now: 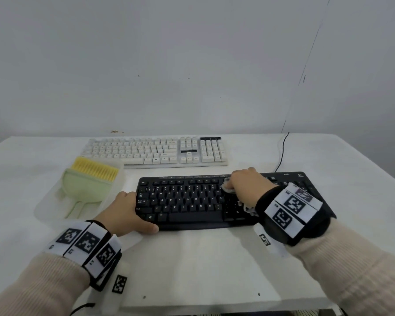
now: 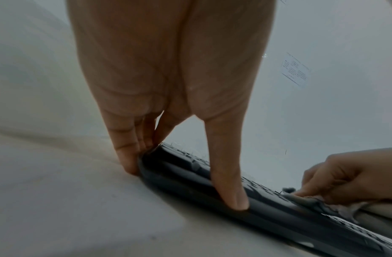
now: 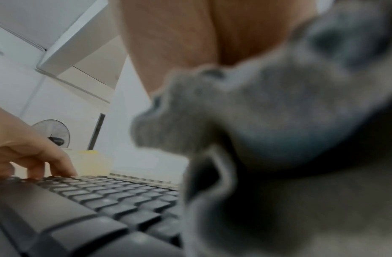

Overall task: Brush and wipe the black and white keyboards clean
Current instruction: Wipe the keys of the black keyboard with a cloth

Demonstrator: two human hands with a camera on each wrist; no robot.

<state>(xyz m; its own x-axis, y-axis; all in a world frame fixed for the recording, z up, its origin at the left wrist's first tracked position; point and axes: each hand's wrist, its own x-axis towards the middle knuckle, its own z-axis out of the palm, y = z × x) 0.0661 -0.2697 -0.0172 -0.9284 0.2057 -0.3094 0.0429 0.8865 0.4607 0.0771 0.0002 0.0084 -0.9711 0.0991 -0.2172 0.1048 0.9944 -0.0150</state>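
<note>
The black keyboard (image 1: 192, 199) lies in the middle of the white table (image 1: 192, 258). My left hand (image 1: 135, 210) steadies its left end, with straight fingers against the side and the thumb along the front edge (image 2: 234, 196). My right hand (image 1: 233, 185) holds a grey-white cloth (image 1: 229, 190) bunched in its fingers and presses it on the keys right of centre. In the right wrist view the cloth (image 3: 267, 121) fills the picture and hides the fingers. The white keyboard (image 1: 155, 149) lies behind, untouched.
A translucent tray (image 1: 46, 208) left of the black keyboard holds a green dustpan (image 1: 84, 190) and a yellow-bristled brush (image 1: 94, 168). A black cable (image 1: 282, 153) runs over the table's back right. The table's front edge is close to my forearms.
</note>
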